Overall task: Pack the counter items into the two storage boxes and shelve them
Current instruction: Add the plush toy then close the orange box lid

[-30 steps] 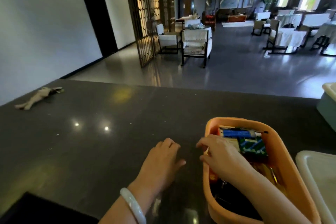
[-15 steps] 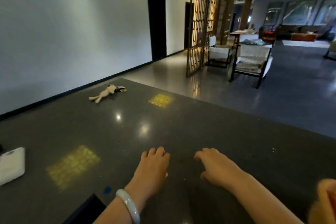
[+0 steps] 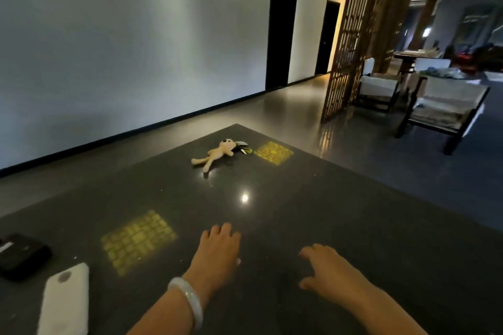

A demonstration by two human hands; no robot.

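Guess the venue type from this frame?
Likely a restaurant or lounge, seen from behind a dark polished counter: cushioned dark-framed chairs by a table, and a wooden lattice screen dividing the hall. Both hands are empty over the counter.

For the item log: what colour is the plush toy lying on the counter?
The plush toy is cream-beige with a dark nose, shown in the head view.

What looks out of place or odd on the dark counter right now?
Nothing is spilled or damaged. Three items remain unpacked on the dark polished counter: a beige plush toy with keys lying sprawled near the far corner, and a black rectangular case beside a white flat device at the left edge. Both hands, left hand and right hand, hold nothing.
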